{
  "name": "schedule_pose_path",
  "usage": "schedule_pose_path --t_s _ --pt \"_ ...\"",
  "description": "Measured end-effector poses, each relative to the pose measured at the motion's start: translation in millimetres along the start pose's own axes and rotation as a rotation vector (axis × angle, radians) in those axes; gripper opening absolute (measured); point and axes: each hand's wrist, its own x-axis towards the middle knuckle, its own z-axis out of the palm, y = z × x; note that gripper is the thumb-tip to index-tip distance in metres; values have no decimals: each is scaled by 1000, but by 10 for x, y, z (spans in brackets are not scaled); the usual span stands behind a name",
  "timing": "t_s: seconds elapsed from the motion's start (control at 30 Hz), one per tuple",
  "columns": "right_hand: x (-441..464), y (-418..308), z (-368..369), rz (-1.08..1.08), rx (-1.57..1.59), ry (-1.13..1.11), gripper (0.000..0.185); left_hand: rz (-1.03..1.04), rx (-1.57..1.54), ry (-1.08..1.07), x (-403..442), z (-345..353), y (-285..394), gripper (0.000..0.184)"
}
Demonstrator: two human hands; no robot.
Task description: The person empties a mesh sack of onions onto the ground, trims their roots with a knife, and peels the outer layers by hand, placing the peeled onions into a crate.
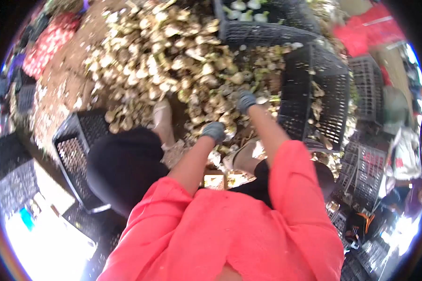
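A large heap of garlic bulbs [173,56] with dry stems spreads over the ground in front of me. My left hand [213,132], in a grey-blue glove, is low over the near edge of the heap between my feet. Its fingers look curled, but what they hold is hidden. Farther forward and to the right, my right hand [246,101], gloved alike, reaches down among the bulbs. Its fingers also look bent in, and blur hides what is in them. Loose skins and bulbs lie around both hands.
A tilted black crate [330,93] with a few stems stands right of my right hand. Another black crate [272,35] at the back holds white bulbs. A black crate [82,154] is beside my left knee. A red mesh sack [51,44] lies far left.
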Motion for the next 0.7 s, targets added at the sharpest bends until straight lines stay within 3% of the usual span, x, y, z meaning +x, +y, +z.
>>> schedule_pose_path --t_s 0.03,0.07,0.1,0.13,0.17,0.2,0.23,0.27,0.33,0.37,0.4,0.43,0.47,0.5,0.6,0.63,0.7 --pt "68 -102 138 36 -55 -118 33 47 8 104 83 152 -111 19" --pt "128 -247 21 58 -33 -374 43 -21 -129 147 97 147 -149 21" --pt "8 -319 -309 120 66 -391 41 -85 -151 146 140 79 -155 25" --pt "31 -331 -266 133 34 -314 39 -61 -363 148 38 -90 -140 26" --pt "121 -280 -46 143 -6 -245 37 -61 -521 370 186 9 -219 28" --pt "241 -150 439 257 125 -167 30 96 -1123 320 386 131 -418 33" --pt "113 -24 324 280 250 -162 31 5 -1073 418 663 188 -649 36" --pt "-21 -46 120 274 384 -155 33 -85 -914 688 419 -111 -381 26" --pt "-225 -99 -212 214 638 -154 41 -16 -1330 558 281 -447 -246 40" --pt "-70 -65 -79 202 804 -209 45 -154 -1432 458 176 -628 -75 47" --pt "-117 -28 -163 121 742 -213 47 -302 -1526 359 139 -738 65 55" --pt "-169 2 -254 41 680 -212 49 -156 -1771 87 223 -720 36 65" --pt "-507 -158 -819 -97 394 -163 48 -133 -1908 -8 201 -738 129 69" --pt "-911 -279 -1427 -30 343 -234 56 -123 -2038 -111 178 -756 223 72" --pt "-1132 -383 -1340 227 327 147 65 90 -2117 -111 47 -818 506 74" --pt "-1267 -390 -1354 125 372 269 72 108 -2117 -108 207 -772 439 73" --pt "-1442 -437 -1370 201 365 435 72 150 -2059 -205 220 -844 477 72"
